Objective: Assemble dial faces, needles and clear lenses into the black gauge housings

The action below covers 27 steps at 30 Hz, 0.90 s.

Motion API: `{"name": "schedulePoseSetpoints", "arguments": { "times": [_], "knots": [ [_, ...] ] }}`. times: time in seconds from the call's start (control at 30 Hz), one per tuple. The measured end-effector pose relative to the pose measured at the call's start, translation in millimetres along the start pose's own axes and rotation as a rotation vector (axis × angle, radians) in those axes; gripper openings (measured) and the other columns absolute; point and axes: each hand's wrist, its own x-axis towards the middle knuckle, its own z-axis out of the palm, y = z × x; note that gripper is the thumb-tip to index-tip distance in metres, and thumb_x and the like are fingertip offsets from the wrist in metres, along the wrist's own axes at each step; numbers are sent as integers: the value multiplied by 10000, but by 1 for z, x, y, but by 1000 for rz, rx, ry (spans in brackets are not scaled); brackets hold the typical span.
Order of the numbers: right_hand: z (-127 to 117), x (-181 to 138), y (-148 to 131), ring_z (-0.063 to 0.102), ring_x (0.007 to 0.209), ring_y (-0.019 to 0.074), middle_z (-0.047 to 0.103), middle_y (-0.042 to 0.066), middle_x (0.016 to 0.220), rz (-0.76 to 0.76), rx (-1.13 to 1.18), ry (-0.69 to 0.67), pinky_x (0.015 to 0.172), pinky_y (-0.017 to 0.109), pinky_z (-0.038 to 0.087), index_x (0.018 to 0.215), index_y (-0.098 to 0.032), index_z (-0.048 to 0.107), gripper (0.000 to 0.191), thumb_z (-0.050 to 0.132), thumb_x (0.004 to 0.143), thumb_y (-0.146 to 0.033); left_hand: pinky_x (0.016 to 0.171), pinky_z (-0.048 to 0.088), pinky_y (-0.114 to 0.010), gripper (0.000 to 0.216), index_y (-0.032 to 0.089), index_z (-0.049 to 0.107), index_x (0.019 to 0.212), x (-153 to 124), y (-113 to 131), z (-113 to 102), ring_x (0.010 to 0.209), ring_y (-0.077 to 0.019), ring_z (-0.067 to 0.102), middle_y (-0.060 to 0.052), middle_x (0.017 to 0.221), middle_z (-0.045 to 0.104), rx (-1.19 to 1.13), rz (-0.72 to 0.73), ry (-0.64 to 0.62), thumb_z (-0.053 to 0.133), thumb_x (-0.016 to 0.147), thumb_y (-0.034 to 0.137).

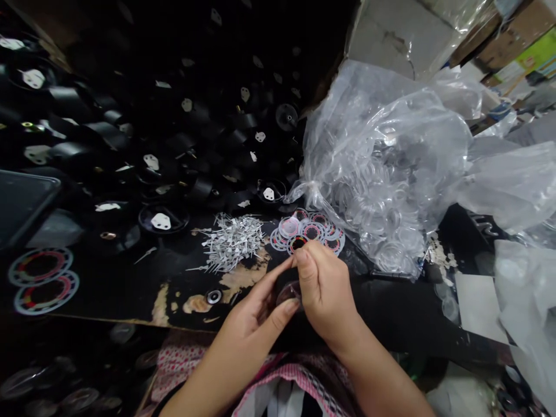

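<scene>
Pink cloth (299, 372) hung nearest | left hand (256, 315): thumb and fingers pinched round part (286, 294) over table (391, 313) | right hand (328, 286), beside it: thumb pressed to curled fingers, grip contents unclear | pins (234, 243) far left, dials (313, 230) just beyond.

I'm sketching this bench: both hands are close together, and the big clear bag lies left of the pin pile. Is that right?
Not quite: the head view shows the big clear bag lying right of the pin pile. The left hand and right hand are close together, as you say.
</scene>
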Motion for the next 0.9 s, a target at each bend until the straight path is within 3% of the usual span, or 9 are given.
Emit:
{"name": "schedulePoseSetpoints", "arguments": {
  "times": [0.2,0.47,0.57,0.67,0.7,0.77,0.83,0.9],
  "knots": [
    [7,0,1,475,592,127,521,-15,626,-97,-158,79,655,292,336,688,-213,464,464,271,1090,-345,1026,539,-336,349,297,750,1187,2,1,5,1196,-245,690,-9,1258,760,20,-18,46,720,839,300],
    [11,2,-6,516,604,143,587,-5,628,-100,-266,-75,671,316,294,691,-215,496,529,267,1080,-492,1046,520,-364,306,323,804,1065,3,8,1,1171,-275,701,-10,1156,796,-66,-96,139,792,763,274],
    [20,2,-15,482,564,140,556,-2,601,-219,-173,-34,663,320,296,664,-217,459,551,181,1091,-427,1039,524,-389,323,340,795,1111,-13,15,-12,1149,-283,709,-16,1163,794,38,-82,132,765,794,278],
    [27,6,-21,513,564,132,588,-14,614,-296,5,-195,664,301,341,689,-213,497,536,237,1086,-464,1045,519,-426,336,357,785,1145,-48,10,-48,1133,-306,712,-29,1188,786,199,-99,174,760,810,343],
    [28,8,-20,542,586,133,613,-16,640,-299,67,-266,665,292,361,718,-213,528,512,284,1077,-485,1065,502,-441,343,362,788,1137,-63,6,-65,1151,-320,703,-33,1196,783,246,-112,226,775,794,371],
    [28,11,-16,588,635,141,643,-12,690,-246,165,-312,657,278,398,773,-218,575,449,345,1068,-468,1127,433,-487,351,368,784,1139,-91,-1,-102,1204,-343,670,-44,1209,777,329,-144,454,770,792,420],
    [28,12,-10,598,642,147,632,-8,687,-149,206,-257,630,271,416,778,-219,581,394,381,1060,-408,1233,248,-446,401,364,750,1202,-106,0,-133,1397,-311,507,-32,1396,675,474,-33,821,768,803,402],
    [30,11,-5,598,631,146,624,-10,673,-107,228,-242,611,266,426,763,-219,575,349,418,1045,-351,1261,129,-379,552,342,698,1269,-99,11,-150,1511,-271,330,-24,1570,507,551,97,993,843,737,322]
  ]
}}
